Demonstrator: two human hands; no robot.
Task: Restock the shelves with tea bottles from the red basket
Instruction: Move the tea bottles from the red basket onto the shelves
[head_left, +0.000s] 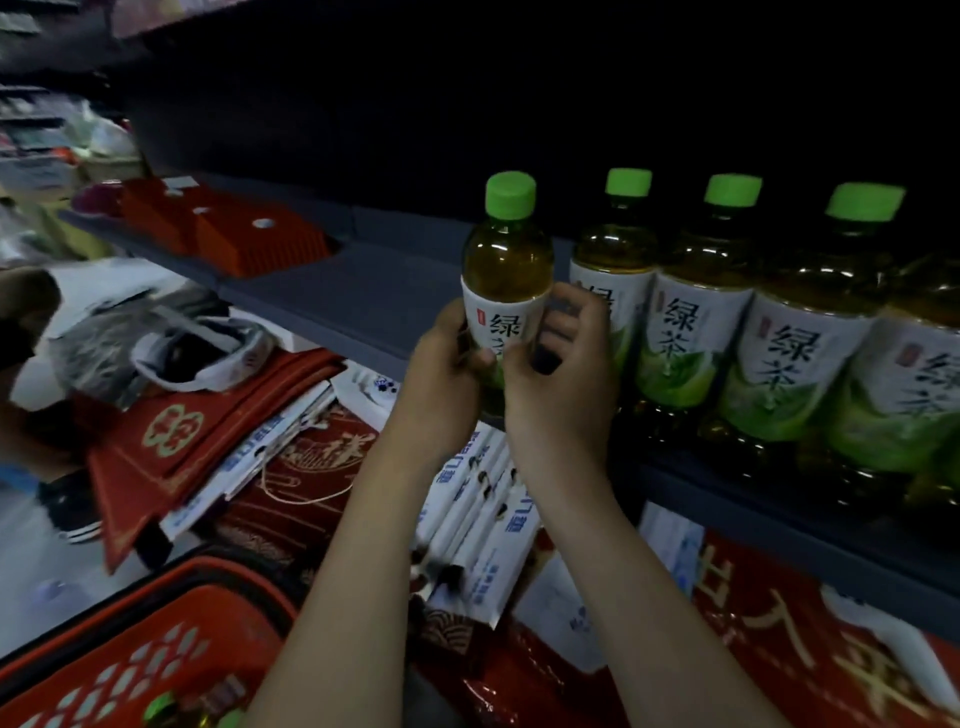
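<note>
A green-capped tea bottle (506, 270) with a white and green label stands upright at the front edge of the grey shelf (358, 296). My left hand (441, 384) grips its lower left side and my right hand (563, 374) wraps its lower right side. A row of several matching tea bottles (696, 332) stands just to its right on the same shelf. The red basket (130, 649) sits at the bottom left, with green caps of more bottles (166, 709) showing inside.
Red boxes (249, 239) sit on the shelf's left part. Below the shelf lie red packets, white and blue boxes (483, 519) and a plastic bag (202, 353). A person's dark shoe (72, 509) stands on the floor at the left.
</note>
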